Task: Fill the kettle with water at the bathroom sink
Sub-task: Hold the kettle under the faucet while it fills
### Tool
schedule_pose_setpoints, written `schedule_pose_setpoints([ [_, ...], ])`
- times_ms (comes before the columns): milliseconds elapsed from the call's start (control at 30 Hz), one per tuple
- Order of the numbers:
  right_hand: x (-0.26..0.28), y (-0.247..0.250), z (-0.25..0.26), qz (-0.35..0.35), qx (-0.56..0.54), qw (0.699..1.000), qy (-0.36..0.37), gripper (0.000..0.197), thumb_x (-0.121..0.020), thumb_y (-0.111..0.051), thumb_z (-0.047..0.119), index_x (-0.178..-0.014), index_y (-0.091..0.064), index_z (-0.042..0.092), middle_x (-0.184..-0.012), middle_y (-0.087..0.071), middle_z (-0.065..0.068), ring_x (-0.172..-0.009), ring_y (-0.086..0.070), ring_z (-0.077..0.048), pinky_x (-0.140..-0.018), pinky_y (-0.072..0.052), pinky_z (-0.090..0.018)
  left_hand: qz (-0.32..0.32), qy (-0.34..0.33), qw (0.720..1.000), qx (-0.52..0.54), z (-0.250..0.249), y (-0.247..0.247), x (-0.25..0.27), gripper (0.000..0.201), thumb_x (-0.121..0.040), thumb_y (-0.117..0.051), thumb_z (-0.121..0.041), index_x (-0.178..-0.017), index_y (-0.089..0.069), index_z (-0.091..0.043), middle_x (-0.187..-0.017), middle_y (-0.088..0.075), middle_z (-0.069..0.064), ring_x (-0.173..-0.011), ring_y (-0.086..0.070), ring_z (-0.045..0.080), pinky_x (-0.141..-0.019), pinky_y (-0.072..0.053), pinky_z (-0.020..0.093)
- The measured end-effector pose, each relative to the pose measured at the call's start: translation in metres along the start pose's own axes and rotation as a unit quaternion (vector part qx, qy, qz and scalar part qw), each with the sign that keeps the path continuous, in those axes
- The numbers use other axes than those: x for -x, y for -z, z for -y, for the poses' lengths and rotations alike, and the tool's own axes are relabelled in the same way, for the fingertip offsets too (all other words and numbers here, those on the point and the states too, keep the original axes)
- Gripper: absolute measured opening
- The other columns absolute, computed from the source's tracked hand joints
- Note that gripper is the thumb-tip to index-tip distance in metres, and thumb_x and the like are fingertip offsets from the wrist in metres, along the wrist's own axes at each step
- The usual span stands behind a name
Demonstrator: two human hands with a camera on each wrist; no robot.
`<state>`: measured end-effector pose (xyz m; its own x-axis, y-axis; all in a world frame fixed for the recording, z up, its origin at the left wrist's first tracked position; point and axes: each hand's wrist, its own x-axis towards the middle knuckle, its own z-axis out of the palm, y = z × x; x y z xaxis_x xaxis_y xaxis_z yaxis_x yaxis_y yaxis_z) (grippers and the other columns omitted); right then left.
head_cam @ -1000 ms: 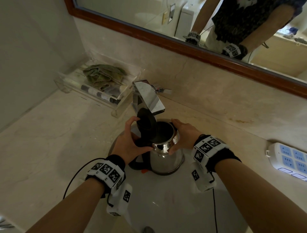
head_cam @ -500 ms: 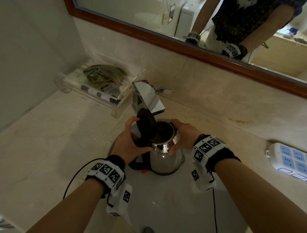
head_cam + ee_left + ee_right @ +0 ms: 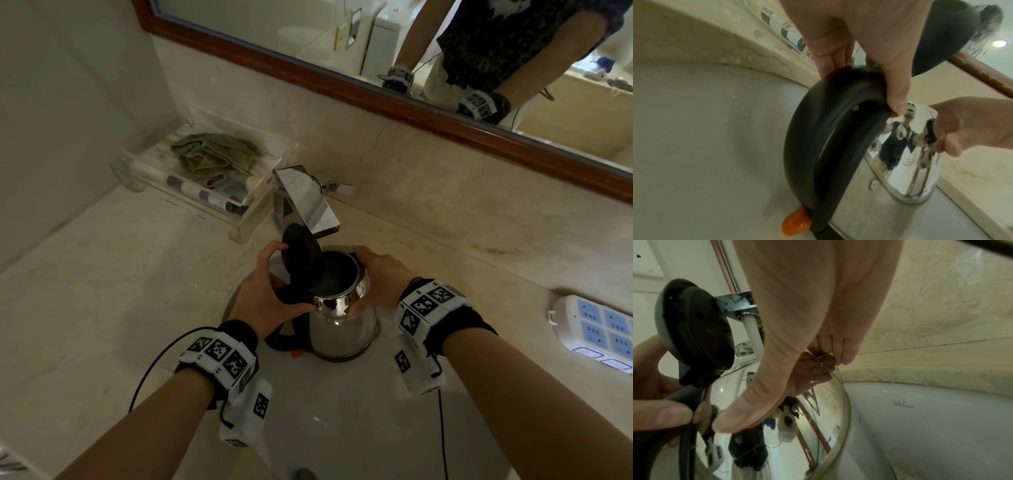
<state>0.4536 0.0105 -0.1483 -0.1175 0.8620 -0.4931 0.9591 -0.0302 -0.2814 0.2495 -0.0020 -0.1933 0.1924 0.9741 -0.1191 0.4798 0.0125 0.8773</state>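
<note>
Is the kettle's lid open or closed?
Open. The black lid stands tipped up beside the kettle mouth, and the head view looks straight into the dark inside.

Faint cursive brand mark, not legible, on sink basin [image 3: 920,426]

A bathroom: white sink [image 3: 342,411] beneath the hands, chrome faucet [image 3: 305,202] beyond them, wood-framed mirror [image 3: 342,82] farther back.

Bare forearms. Each wrist: black band [image 3: 239,334] under white blocks [image 3: 219,356] printed with black square codes; white camera pod [image 3: 246,416] below. Thin black cable [image 3: 150,370] loops off left wrist.
</note>
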Motion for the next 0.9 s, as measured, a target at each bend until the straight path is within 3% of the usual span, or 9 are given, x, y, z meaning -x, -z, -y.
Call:
schedule_pose_setpoints([
  [367,0.0019,0.0015,0.0017,0.000,-0.008,1.000,-0.002,0.115,-0.063,-0.084,0.035,-0.149,-0.013,0.011,-0.152,-0.030,-0.005,-0.137,-0.035,-0.024,-0.112,-0.030,-0.033,-0.002,-0.002,1.000,-0.003,0.0008,-0.0002,0.0001,0.096,-0.060,-0.085,-0.013,-0.127,-0.021,-0.039,-0.073,-0.061,-0.002,-0.074,-0.063,0.015,-0.070,-0.049,0.028],
  [633,0.0002,0.0002,0.0010,-0.003,-0.005,1.000,-0.002,0.115,-0.061,-0.085,0.037,-0.149,-0.014,0.012,-0.150,-0.033,-0.004,-0.135,-0.037,-0.024,-0.111,-0.032,-0.034,0.001,-0.009,1.000,-0.002,0.0020,-0.0008,-0.0005,0.095,-0.061,-0.084,-0.012,-0.128,-0.022,-0.036,-0.072,-0.060,-0.005,-0.071,-0.060,0.008,-0.062,-0.044,0.014],
  [900,-0.0010,-0.0003,0.0001,-0.001,0.000,1.000,-0.003,0.120,-0.059,-0.085,0.040,-0.150,-0.012,0.013,-0.153,-0.030,-0.003,-0.137,-0.036,-0.025,-0.113,-0.032,-0.035,-0.001,-0.006,1.000,0.001,0.0031,-0.0007,-0.0005,0.096,-0.060,-0.085,-0.013,-0.127,-0.022,-0.038,-0.073,-0.061,-0.002,-0.072,-0.062,0.011,-0.062,-0.045,0.016],
])
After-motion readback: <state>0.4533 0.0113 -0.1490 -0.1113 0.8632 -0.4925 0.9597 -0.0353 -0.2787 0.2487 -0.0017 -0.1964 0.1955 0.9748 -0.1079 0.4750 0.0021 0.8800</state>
